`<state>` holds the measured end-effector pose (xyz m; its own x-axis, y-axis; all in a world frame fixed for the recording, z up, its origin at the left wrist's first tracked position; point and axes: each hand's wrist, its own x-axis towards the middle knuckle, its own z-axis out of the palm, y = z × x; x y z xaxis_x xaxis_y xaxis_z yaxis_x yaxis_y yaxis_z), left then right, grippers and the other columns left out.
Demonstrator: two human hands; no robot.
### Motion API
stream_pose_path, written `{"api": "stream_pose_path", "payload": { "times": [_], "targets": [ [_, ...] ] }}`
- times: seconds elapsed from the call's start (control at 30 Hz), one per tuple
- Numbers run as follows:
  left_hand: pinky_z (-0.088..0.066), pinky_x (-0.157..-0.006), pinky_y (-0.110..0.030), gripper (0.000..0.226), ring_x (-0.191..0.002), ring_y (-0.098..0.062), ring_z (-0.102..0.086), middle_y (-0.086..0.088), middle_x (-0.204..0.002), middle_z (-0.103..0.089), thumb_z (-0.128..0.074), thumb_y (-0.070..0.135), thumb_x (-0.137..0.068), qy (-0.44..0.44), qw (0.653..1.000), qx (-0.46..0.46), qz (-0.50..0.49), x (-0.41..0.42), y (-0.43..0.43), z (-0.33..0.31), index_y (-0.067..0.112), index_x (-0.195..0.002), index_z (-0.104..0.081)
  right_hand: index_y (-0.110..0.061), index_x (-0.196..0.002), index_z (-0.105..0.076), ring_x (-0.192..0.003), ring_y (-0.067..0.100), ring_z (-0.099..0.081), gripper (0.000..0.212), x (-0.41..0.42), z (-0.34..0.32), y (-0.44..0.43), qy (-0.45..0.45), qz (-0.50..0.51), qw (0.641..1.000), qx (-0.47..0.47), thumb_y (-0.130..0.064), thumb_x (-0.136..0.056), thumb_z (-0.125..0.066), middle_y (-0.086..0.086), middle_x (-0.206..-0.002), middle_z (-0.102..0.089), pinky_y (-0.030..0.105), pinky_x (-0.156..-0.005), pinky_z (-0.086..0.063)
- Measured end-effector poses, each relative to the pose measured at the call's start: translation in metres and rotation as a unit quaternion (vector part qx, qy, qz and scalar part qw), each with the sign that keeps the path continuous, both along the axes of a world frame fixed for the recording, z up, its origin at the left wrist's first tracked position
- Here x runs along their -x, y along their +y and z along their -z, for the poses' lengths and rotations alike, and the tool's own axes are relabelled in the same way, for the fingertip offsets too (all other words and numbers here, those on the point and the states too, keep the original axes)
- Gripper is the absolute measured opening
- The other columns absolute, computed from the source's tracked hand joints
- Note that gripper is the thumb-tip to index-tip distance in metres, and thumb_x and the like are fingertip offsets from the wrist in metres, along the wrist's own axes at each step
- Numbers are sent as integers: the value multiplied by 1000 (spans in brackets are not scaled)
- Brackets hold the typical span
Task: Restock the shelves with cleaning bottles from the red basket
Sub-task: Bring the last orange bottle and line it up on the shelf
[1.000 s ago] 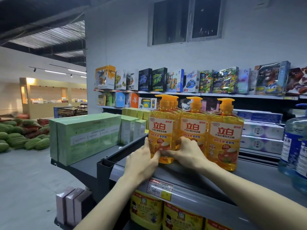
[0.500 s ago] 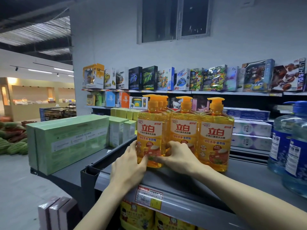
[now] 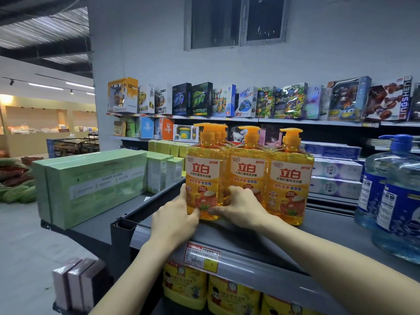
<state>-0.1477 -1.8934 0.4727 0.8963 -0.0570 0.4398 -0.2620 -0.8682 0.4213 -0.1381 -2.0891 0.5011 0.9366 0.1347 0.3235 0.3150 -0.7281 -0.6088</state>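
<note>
- Fingers (image 3: 183,192) of the left hand (image 3: 175,218) wrap round the left edge of a clear plastic yellow pump bottle (image 3: 203,178), with the thumb laid across its low front. The right hand (image 3: 241,206) curls its fingers into the gap on the bottle's right side, its thumb reaching along the base, so both hands clamp the same bottle.
- The yellow pump bottle stands upright near the front left of a grey metal shelf (image 3: 318,233), its base on the shelf board.
- It holds golden liquid and has an orange pump head with the spout turned left. Its orange-and-white label shows large red characters above a picture of food.
- More bottles of the same kind stand in a file behind it. Two matching yellow bottles (image 3: 289,178) stand just to its right, sides touching, labels facing out.
- A red-and-yellow price tag (image 3: 201,255) sits on the shelf's front rail, below the hands.
- Yellow containers with cartoon labels (image 3: 186,287) fill the tier underneath.
- Large clear bottles with blue pump caps and blue labels (image 3: 397,201) stand at the right end of the shelf, well apart from the yellow ones.
- Pale green cartons (image 3: 95,183) lie on the neighbouring shelf to the left.
- Colourful toy boxes (image 3: 250,101) line the wall shelf behind.
</note>
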Motion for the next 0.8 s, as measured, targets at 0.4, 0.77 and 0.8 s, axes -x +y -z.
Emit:
{"api": "stream_pose_path", "payload": {
  "times": [0.4,0.77,0.8],
  "targets": [
    [-57,-93,-43,42,-106,-30,-68,-6,-118,-72,-51,48,-98,84,996,13,29,16,2,-16,29,-136,-53,-27,-122,-56,-98,26,-65,43,41,-13,7,29,91,959,266,-63,-100,-48,1,-115,-68,42,-87,-56],
    [-56,-96,-43,40,-114,-26,-65,-2,-123,-70,-51,45,-99,50,992,-112,35,145,-95,-35,21,-127,-66,-21,-122,-59,-111,31,-63,36,187,-24,-79,8,111,949,294,-46,-103,-41,7,-125,-67,43,-88,-50],
    [-55,-98,-44,43,-116,-25,-65,-2,-126,-70,-51,46,-100,49,991,-116,49,161,-111,-36,20,-131,-65,-22,-124,-59,-113,30,-62,38,206,-24,-94,6,120,948,293,-47,-102,-41,6,-127,-67,44,-91,-51]
  ]
}}
